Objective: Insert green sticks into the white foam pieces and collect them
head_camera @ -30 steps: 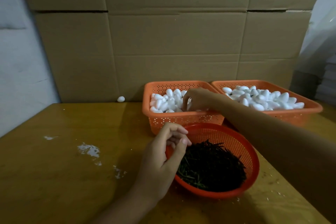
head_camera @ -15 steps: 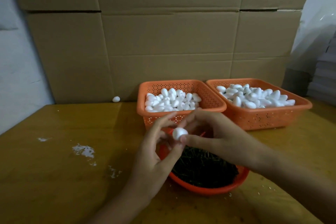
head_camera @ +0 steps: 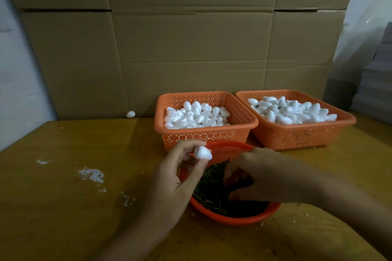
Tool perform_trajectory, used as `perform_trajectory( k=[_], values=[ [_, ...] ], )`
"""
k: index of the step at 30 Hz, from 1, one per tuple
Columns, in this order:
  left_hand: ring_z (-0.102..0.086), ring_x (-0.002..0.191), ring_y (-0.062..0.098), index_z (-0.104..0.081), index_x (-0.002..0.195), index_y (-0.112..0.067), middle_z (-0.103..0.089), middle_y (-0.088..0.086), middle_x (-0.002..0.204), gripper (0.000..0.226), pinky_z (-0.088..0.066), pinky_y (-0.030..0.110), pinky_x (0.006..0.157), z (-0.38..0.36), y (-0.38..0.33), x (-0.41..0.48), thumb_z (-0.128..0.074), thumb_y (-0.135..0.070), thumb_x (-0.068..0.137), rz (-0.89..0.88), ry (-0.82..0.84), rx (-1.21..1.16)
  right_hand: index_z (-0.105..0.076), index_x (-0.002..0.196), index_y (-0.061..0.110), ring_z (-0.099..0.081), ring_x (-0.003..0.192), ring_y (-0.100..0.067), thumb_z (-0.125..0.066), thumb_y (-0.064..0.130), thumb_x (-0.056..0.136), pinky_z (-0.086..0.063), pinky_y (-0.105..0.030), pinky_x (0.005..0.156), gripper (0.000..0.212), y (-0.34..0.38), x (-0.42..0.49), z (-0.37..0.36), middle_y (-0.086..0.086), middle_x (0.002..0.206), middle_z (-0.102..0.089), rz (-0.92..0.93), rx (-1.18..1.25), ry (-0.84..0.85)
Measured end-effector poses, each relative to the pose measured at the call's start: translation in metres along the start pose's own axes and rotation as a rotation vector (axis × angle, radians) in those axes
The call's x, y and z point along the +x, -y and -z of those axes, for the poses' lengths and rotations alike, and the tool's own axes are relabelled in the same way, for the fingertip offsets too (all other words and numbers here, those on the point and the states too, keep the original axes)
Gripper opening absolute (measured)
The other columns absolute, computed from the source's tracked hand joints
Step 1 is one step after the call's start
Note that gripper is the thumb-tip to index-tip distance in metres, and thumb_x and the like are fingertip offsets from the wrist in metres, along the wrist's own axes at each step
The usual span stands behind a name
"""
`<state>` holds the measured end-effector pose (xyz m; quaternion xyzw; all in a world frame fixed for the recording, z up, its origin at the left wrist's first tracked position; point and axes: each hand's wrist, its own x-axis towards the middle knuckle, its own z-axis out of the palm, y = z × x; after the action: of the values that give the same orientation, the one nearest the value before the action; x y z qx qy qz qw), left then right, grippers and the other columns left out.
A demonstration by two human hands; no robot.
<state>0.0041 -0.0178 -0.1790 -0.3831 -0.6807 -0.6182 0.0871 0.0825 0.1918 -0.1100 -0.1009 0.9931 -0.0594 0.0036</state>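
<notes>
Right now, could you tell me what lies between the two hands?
In the head view, green sticks and the far wall of the round orange basket show between the left hand, which pinches a foam piece, and the right hand.

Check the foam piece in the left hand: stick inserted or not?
Not inserted, as far as visible: the foam piece, pinched by the left hand, shows no stick; the right hand is down in the green sticks.
</notes>
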Motion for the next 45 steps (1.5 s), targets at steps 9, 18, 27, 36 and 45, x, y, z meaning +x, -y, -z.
perform_trajectory(
  k=[9,18,27,36,45],
  values=[
    [-0.062,0.12,0.024,-0.067,0.132,-0.044,-0.063,-0.008,0.12,0.035,-0.054,0.025,0.096,0.0,0.0,0.001,-0.067,-0.036,0.098,-0.038,-0.015,0.039,-0.077,0.095,0.044,-0.059,0.095,0.02,-0.083,0.032,0.084,-0.042,0.002,0.079,0.017,-0.003,0.004,0.007,0.038,0.09,-0.068,-0.003,0.131,-0.164],
    [-0.068,0.108,0.018,-0.059,0.121,-0.042,-0.069,-0.011,0.113,0.035,-0.052,0.017,0.086,-0.002,-0.002,0.0,-0.074,-0.031,0.09,0.032,-0.071,-0.04,-0.074,0.098,0.039,-0.067,0.096,0.008,-0.081,0.015,0.088,-0.052,-0.012,0.085,0.027,-0.011,0.01,0.009,0.028,0.1,-0.071,0.051,0.398,-0.309],
    [-0.065,0.116,0.023,-0.065,0.119,-0.039,-0.065,-0.01,0.123,0.023,-0.058,0.034,0.092,-0.001,0.001,0.001,-0.068,-0.032,0.097,-0.005,-0.056,-0.003,-0.075,0.105,0.038,-0.072,0.083,-0.013,-0.069,0.02,0.098,-0.061,-0.033,0.079,0.02,-0.017,0.012,0.013,0.008,0.099,-0.073,0.022,0.594,-0.248],
    [-0.063,0.12,0.024,-0.066,0.123,-0.042,-0.062,-0.01,0.126,0.026,-0.059,0.045,0.093,-0.001,0.001,0.001,-0.063,-0.044,0.097,0.003,-0.047,0.011,-0.079,0.103,0.029,-0.073,0.09,-0.009,-0.072,0.022,0.095,-0.064,-0.034,0.077,0.013,-0.015,0.01,0.016,0.011,0.1,-0.077,0.051,0.605,-0.227],
    [-0.062,0.123,0.022,-0.067,0.123,-0.038,-0.063,-0.01,0.127,0.026,-0.057,0.036,0.097,0.0,0.003,0.001,-0.064,-0.042,0.098,0.019,-0.038,0.006,-0.077,0.106,0.021,-0.071,0.085,-0.014,-0.063,0.018,0.102,-0.063,-0.033,0.074,0.015,-0.011,0.008,0.016,0.004,0.093,-0.075,0.063,0.664,-0.203]
  ],
)
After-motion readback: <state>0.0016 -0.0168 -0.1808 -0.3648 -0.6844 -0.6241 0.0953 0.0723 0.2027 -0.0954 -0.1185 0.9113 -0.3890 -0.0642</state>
